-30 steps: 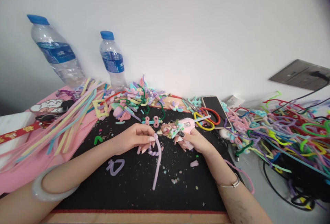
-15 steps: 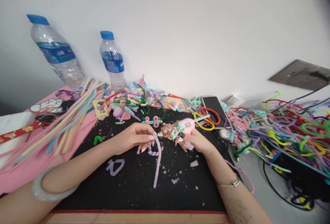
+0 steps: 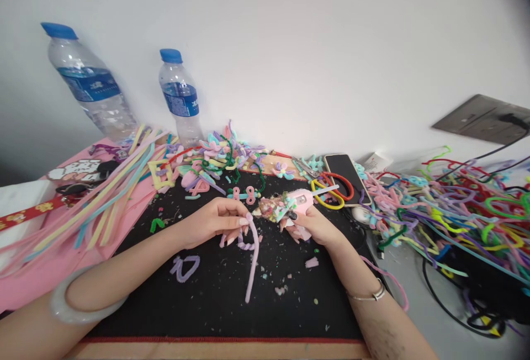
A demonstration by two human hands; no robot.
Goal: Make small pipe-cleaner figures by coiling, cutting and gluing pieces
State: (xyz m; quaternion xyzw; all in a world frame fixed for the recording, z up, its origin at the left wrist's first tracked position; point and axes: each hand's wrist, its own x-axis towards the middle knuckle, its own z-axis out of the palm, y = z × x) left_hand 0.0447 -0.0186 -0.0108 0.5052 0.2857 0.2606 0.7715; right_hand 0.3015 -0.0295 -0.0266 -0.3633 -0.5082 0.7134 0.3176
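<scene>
Pinching the top end of a lilac fuzzy stem [image 3: 253,260] is the left hand [image 3: 216,219], thumb and fingertips pressed together on it, while the rest of the stem dangles in a slight curve over a black mat [image 3: 165,307]. The right hand [image 3: 317,226] has its fingers wrapped around a pink glue gun [image 3: 304,201], with a clear-ish stick [image 3: 326,190] poking out the back. The front half is super crusty with colorful bits, and the nozzle points at the pinched end, just beside it; honestly can't tell if they're touching.

Some twisted purple piece [image 3: 247,244] sits right under the left hand, partly hidden by the fingers. Closer to the left forearm there's a loose purple loop [image 3: 186,269] lying flat, plus little scraps all over. Behind the glue gun, scissors with red and yellow handles [image 3: 351,186] lie against a dark-screened phone [image 3: 350,175].
</scene>
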